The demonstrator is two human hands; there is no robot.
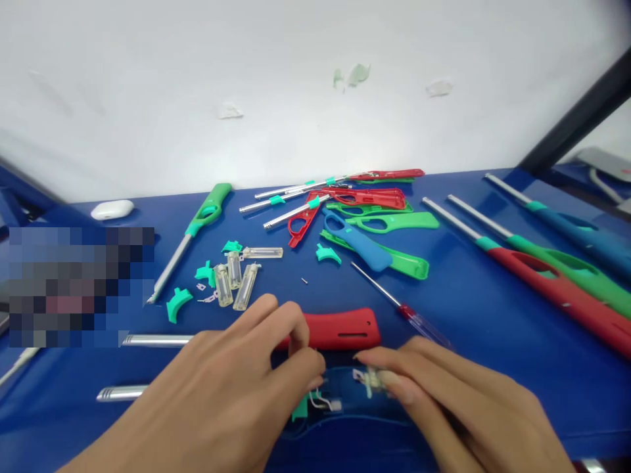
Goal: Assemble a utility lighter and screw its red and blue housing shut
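In front of me lies an opened blue lighter shell (365,406), with a green trigger (300,410) and thin white wires (320,397) inside; its metal tube (121,393) sticks out left. My left hand (236,381) bends over the shell's front part, thumb and forefinger pressed together; whatever they hold is hidden. My right hand (458,387) pinches a clear fuel tank (373,379) by its body over the shell's handle, the valve end facing left. Just beyond both hands rests a red lighter (342,328), partly covered by my left hand.
Several clear fuel tanks (245,287) and green triggers (178,303) lie left of centre. Behind are red shell halves (379,197) and green ones (409,222). A screwdriver (407,312), a small screw (304,280), a green lighter (211,202), several lighters (557,282) and a white case (112,209) surround them.
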